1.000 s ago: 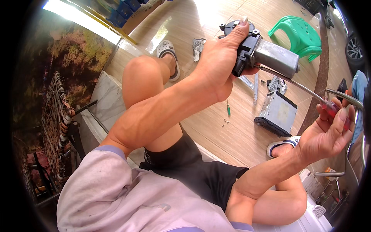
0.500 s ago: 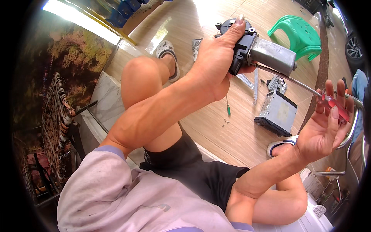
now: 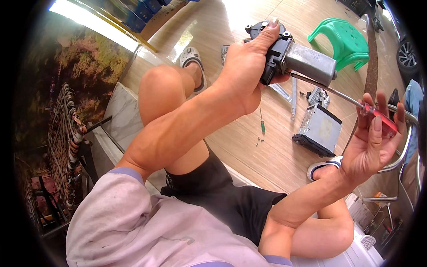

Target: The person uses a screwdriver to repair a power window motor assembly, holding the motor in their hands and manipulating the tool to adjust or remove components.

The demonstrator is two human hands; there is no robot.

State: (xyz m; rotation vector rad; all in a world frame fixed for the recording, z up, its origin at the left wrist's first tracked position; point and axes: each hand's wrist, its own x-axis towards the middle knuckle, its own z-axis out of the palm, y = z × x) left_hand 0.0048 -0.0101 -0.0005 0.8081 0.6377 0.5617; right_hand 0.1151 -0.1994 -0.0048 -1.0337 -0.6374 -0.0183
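Observation:
Raised over the floor, an electric motor (image 3: 310,61) with a silver can and black gear housing is held in my left hand (image 3: 242,69). The thumb presses on top of the housing, and the other fingers are mostly hidden beneath it. My right hand (image 3: 367,149), palm turned up, holds a screwdriver (image 3: 381,122) by its red handle, loosely between thumb and fingers. Its long metal shaft slants up-left to the underside of the housing, beside the silver can. The tip is hidden there, so I cannot tell what it sits in.
On the floor lie a silver boxy car-stereo-like unit (image 3: 319,129), a green-handled screwdriver (image 3: 263,127), small screws (image 3: 259,142) and metal brackets (image 3: 284,98). A green plastic stool (image 3: 349,39) stands beyond. Metal chair tubing (image 3: 404,153) is close to my right hand; a woven chair (image 3: 62,147) stands left.
The motor and my left hand have shifted slightly left. My right fingers have curled and moved on the red handle, which now sits a little further left and lower.

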